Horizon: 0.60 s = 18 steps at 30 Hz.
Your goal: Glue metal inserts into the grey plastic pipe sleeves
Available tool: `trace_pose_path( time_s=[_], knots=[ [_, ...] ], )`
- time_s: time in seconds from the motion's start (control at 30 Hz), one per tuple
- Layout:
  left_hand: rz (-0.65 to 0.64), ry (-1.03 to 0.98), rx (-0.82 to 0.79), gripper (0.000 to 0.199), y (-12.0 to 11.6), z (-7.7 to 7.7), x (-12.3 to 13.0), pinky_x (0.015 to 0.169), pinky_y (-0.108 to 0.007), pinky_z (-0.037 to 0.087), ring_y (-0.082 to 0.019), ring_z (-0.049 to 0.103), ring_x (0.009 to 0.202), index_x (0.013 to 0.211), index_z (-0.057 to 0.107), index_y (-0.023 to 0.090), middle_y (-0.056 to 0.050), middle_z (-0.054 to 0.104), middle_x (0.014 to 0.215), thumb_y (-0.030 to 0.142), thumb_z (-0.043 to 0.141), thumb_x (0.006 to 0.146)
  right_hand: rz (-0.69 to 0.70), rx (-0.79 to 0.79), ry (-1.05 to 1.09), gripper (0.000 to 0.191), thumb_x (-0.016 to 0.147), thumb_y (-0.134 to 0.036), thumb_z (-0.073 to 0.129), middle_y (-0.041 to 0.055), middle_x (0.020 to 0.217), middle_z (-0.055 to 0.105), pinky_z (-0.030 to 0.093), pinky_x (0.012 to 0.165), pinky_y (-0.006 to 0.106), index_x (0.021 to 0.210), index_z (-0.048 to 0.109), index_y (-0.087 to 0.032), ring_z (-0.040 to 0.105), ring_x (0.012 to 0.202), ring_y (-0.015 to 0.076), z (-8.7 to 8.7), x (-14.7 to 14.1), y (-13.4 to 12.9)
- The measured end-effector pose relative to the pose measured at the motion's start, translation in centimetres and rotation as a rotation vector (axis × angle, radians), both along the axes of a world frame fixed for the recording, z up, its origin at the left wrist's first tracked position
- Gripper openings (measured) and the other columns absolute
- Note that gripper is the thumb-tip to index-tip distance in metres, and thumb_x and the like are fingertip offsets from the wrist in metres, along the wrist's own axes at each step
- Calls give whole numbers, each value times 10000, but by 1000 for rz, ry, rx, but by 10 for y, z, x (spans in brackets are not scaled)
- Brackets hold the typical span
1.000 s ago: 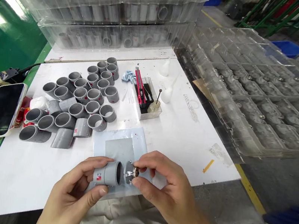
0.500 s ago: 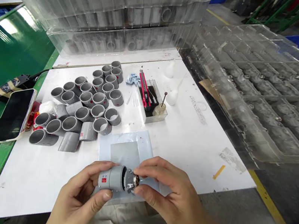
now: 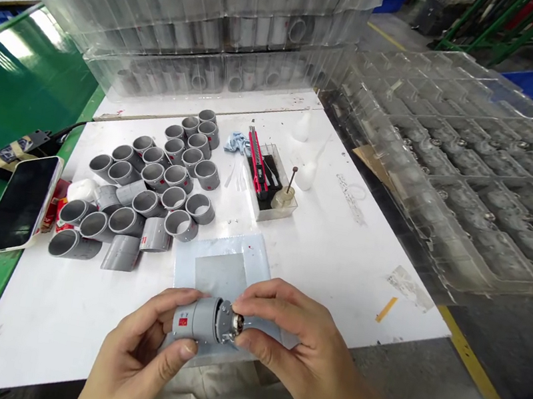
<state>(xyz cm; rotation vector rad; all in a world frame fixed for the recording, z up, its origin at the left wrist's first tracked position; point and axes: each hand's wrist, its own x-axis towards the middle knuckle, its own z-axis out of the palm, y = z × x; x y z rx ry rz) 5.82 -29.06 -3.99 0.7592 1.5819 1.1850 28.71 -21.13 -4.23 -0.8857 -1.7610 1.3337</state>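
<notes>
My left hand [image 3: 151,336] grips a grey cylinder [image 3: 199,319] with a red mark, lying sideways above the front edge of a light blue mat [image 3: 258,252]. At the cylinder's right end sits a round grey end piece [image 3: 225,322] with a metal centre. Thumb and fingertips of my right hand [image 3: 290,324] pinch this end piece. It is close against the cylinder's open rim, slightly tilted, with a dark gap showing between them.
Several grey tubes [image 3: 163,178] cover the table's left half. Behind the mat, a clear tray [image 3: 277,215] holds a red knife [image 3: 257,161] and a small jar [image 3: 284,197]. A phone [image 3: 20,204] lies at left; stacked plastic trays [image 3: 172,29] stand behind.
The end piece has moved left, nearer to the cylinder's rim, and the gap between them has narrowed. Both hands keep their hold. The view has shifted slightly.
</notes>
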Motion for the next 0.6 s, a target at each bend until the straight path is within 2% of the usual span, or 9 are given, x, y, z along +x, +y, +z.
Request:
trace_pose_path(
  time_s=[0.17,0.43,0.6],
  knots=[
    [-4,-7,-8,446,1,2,1,902,-306,676,-287,807,1024,1139,881,299,-50,852,1045,491,1001,755,17,0,0,218,1034,-281,790,-3,1173,785,595,989,147,1250,824,-289,766,1095,100,1,-1,1],
    [-24,-3,-3,424,0,1,0,860,-203,634,-197,794,964,1156,874,337,-18,871,1143,496,989,780,19,-16,4,241,1034,-258,787,-13,1203,784,600,993,153,1264,822,-322,766,1113,101,1,-1,1],
    [-38,17,0,438,-1,0,-2,838,-207,636,-198,788,946,1171,868,305,-36,870,1164,492,982,792,20,-12,10,238,1034,-258,789,0,1199,787,604,989,166,1264,824,-308,768,1110,111,2,-2,1]
  ],
)
